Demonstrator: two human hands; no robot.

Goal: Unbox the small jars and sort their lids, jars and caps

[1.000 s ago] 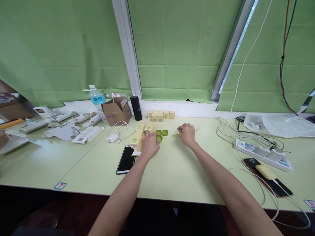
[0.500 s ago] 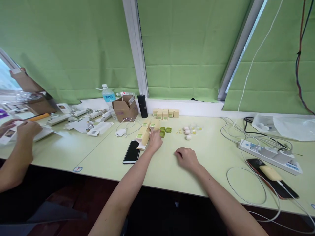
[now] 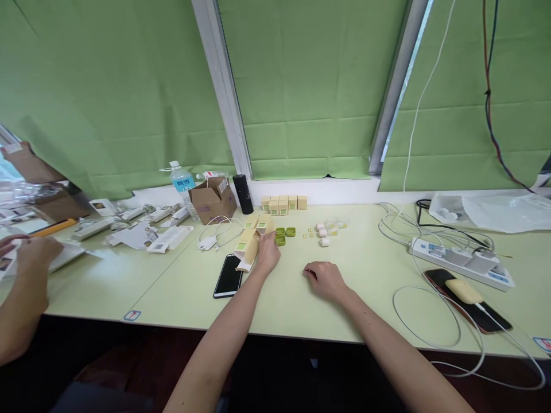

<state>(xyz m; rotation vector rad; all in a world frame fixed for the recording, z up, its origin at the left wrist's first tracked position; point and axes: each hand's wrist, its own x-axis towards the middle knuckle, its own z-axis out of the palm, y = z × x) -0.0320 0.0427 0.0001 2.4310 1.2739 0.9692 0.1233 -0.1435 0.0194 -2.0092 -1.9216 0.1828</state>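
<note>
My left hand [image 3: 269, 252] reaches forward with its fingers bent together at the small green trays [image 3: 290, 232]. Its fingertips are against or very near the closest one; whether they grip it is partly hidden. Left of that hand stand small cream boxes [image 3: 252, 222], one lying with an opened flap [image 3: 246, 265]. My right hand [image 3: 325, 278] rests on the table, its fingers curled closed; anything inside them is too small to make out. Beyond it lie tiny yellow pieces [image 3: 310, 235], pale pink and white rolls [image 3: 324, 242] and clear plastic pieces [image 3: 332, 232].
A black phone [image 3: 228, 276] lies beside the boxes. Behind are a brown carton [image 3: 214, 202], a black cylinder [image 3: 243, 195] and more cream boxes [image 3: 283, 205]. At right are a power strip [image 3: 460, 264], loose cables and another phone [image 3: 493, 318]. Another person's hands [image 3: 32, 255] work at left.
The view has turned slightly right, so most things sit further left in it. Both my hands keep about the same places on the table.
</note>
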